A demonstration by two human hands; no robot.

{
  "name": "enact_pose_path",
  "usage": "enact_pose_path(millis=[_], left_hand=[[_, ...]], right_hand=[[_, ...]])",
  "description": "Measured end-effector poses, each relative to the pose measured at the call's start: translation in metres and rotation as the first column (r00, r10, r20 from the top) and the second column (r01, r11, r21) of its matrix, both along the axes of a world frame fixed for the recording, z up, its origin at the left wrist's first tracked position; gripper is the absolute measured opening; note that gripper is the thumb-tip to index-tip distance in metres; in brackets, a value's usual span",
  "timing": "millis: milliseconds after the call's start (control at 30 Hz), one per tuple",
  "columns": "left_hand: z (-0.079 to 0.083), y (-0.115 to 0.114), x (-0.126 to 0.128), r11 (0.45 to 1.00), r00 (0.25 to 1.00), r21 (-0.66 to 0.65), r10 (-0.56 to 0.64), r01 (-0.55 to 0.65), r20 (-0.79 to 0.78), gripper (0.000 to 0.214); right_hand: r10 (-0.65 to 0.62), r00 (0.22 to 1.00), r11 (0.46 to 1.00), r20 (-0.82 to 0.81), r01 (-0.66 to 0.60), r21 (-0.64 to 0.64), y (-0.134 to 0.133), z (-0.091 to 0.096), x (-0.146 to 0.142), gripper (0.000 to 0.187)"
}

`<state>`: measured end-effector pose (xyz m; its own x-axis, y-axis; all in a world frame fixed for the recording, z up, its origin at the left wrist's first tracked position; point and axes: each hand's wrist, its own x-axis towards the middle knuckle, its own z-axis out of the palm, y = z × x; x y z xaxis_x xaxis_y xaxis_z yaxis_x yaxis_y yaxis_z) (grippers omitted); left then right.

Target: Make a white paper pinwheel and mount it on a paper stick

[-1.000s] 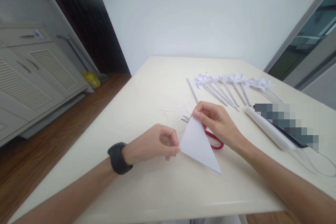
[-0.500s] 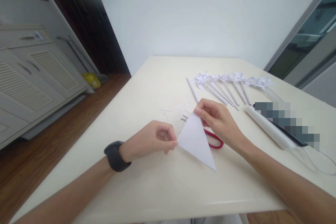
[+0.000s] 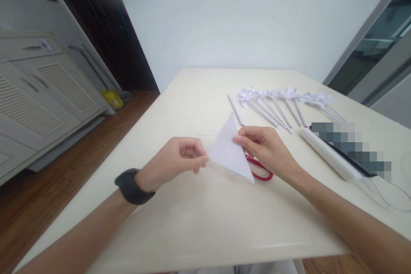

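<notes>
A white sheet of paper folded into a triangle [image 3: 227, 150] is held up over the table between my two hands. My left hand [image 3: 189, 155] pinches its left corner between thumb and fingertips. On the paper's right edge, the thumb and fingers of my right hand [image 3: 261, 143] are closed. Behind the paper and under my right hand lie scissors with red handles [image 3: 261, 175]; their blades are hidden by the paper. Thin white paper strips [image 3: 213, 132] lie on the table just beyond, partly covered.
Several white paper pinwheels [image 3: 285, 94] lie in a row at the back right of the table [image 3: 180, 231]. A rolled paper stick [image 3: 236, 110] is left of them. To the right are a long white object [image 3: 330, 156] with a cord and a blurred dark item [image 3: 349, 150].
Both hands have shifted slightly left with the paper, and its lower corner has risen. My right hand's grip has moved from the top corner down to the right edge.
</notes>
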<state>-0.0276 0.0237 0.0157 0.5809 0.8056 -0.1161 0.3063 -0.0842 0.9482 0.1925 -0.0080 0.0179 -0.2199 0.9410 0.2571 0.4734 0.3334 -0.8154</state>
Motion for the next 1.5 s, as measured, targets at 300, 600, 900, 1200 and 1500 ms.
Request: enact_pose_path(millis=[300,600,900,1200,1500], left_hand=[[-0.002,0.002,-0.002,0.991,0.998,0.123,0.053,-0.056,0.030,0.014],[-0.003,0.004,-0.003,0.978,0.985,0.129,0.156,-0.165,0.080,0.013],[-0.003,0.007,-0.003,0.963,0.979,0.184,0.184,-0.197,0.083,0.012],[-0.010,-0.008,-0.009,0.114,0.986,0.993,0.165,0.010,-0.029,0.011],[-0.008,-0.018,-0.006,0.155,0.984,0.986,0.156,0.062,-0.086,0.014]], right_hand=[[0.054,0.998,0.997,0.016,-0.053,-0.061,0.004,-0.003,0.005,0.033],[0.096,0.995,0.979,-0.026,-0.099,-0.175,0.009,-0.005,0.011,0.026],[0.082,0.996,0.962,-0.031,-0.087,-0.259,0.008,-0.006,0.014,0.028],[0.054,0.934,0.857,-0.354,-0.226,-0.464,0.009,-0.006,0.014,0.043],[0.095,0.850,0.814,-0.518,-0.366,-0.451,0.007,-0.009,0.004,0.017]])
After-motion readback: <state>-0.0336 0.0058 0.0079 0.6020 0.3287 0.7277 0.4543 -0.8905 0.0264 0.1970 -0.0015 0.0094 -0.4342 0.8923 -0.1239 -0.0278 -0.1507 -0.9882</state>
